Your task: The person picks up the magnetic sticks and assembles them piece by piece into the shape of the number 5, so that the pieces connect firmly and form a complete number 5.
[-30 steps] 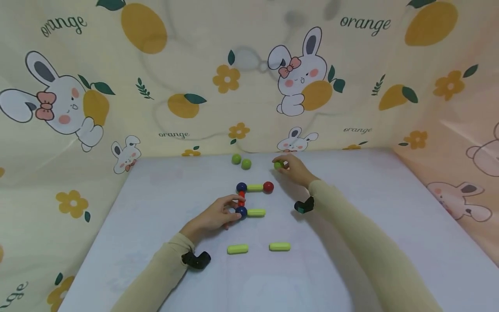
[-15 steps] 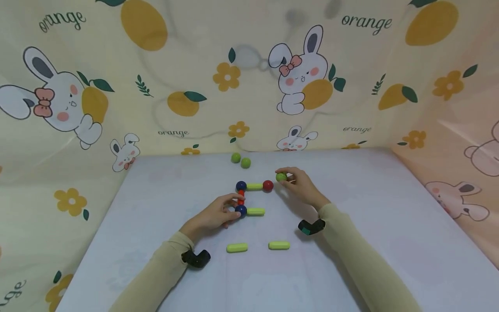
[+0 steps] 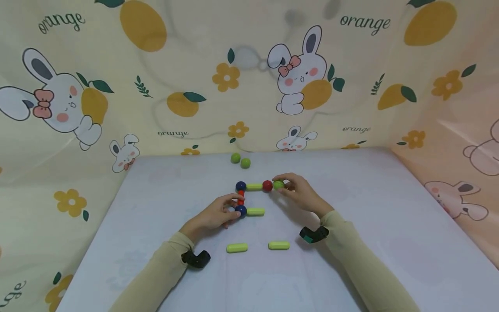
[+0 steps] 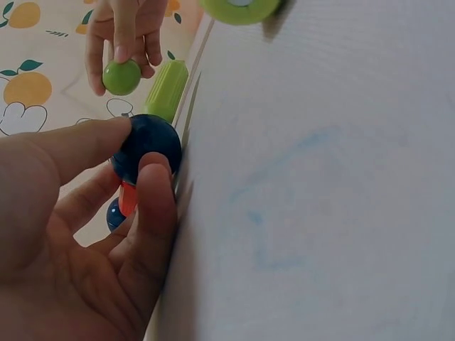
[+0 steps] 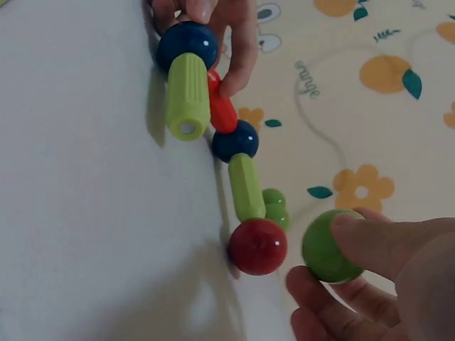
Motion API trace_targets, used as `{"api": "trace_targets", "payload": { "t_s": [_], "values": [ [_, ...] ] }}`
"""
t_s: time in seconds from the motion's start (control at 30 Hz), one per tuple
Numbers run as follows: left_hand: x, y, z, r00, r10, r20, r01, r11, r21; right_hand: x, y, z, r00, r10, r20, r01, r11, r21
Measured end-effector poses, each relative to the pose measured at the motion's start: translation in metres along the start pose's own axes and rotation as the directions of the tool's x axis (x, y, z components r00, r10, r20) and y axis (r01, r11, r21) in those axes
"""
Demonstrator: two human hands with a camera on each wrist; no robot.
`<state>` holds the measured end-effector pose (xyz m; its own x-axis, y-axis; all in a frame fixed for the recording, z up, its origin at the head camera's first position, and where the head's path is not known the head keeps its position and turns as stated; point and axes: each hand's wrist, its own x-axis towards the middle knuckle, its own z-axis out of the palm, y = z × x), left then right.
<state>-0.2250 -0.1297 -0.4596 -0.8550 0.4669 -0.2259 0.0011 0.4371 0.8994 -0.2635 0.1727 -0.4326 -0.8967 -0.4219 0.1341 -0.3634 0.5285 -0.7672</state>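
Note:
My left hand (image 3: 212, 214) pinches the near dark blue ball (image 4: 151, 145) between thumb and fingers. A yellow-green rod (image 3: 256, 212) sticks out rightward from that ball, its far end bare. A red rod (image 3: 241, 198), partly behind my fingers, links it to the far dark blue ball (image 3: 241, 186). From there another yellow-green rod (image 3: 254, 187) leads to a red ball (image 3: 267, 186). My right hand (image 3: 302, 193) holds a green ball (image 5: 331, 246) by thumb and fingers, just right of the red ball; the right wrist view shows a small gap between the two.
Two green balls (image 3: 245, 163) stand together at the back of the white table (image 3: 175, 182). Toward the front lie two loose yellow-green rods, one on the left (image 3: 237, 248) and one on the right (image 3: 279, 245). Printed cloth (image 3: 249, 86) rises behind the table.
My right hand has brought the green ball from the back of the table toward the front, close beside the red ball. The left hand and the joined pieces have stayed in place.

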Motion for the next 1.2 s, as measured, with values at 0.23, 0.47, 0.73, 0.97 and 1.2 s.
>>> {"api": "trace_targets", "payload": {
  "t_s": [0.23, 0.47, 0.73, 0.97, 1.2],
  "values": [
    [-0.001, 0.004, -0.002, 1.0, 0.029, 0.001, -0.029, 1.0, -0.008, -0.001, -0.01, -0.005, 0.991, 0.003, 0.135, 0.001, 1.0, -0.028],
    [0.001, 0.004, -0.002, 1.0, 0.02, 0.004, -0.02, 1.0, -0.015, -0.001, -0.012, -0.004, 0.948, 0.019, 0.316, -0.003, 0.999, -0.053],
    [-0.002, 0.001, -0.001, 0.999, 0.03, 0.033, -0.03, 0.999, -0.018, -0.004, -0.011, 0.002, 0.929, 0.062, 0.365, -0.047, 0.998, -0.049],
    [-0.001, 0.001, 0.0, 0.999, 0.028, 0.022, -0.028, 0.999, -0.019, -0.005, -0.012, 0.003, 0.917, 0.06, 0.394, -0.047, 0.998, -0.043],
    [0.0, 0.001, 0.002, 1.0, -0.003, -0.001, 0.003, 1.0, -0.027, -0.005, -0.01, 0.005, 0.916, 0.076, 0.394, -0.057, 0.997, -0.06]
  ]
}}
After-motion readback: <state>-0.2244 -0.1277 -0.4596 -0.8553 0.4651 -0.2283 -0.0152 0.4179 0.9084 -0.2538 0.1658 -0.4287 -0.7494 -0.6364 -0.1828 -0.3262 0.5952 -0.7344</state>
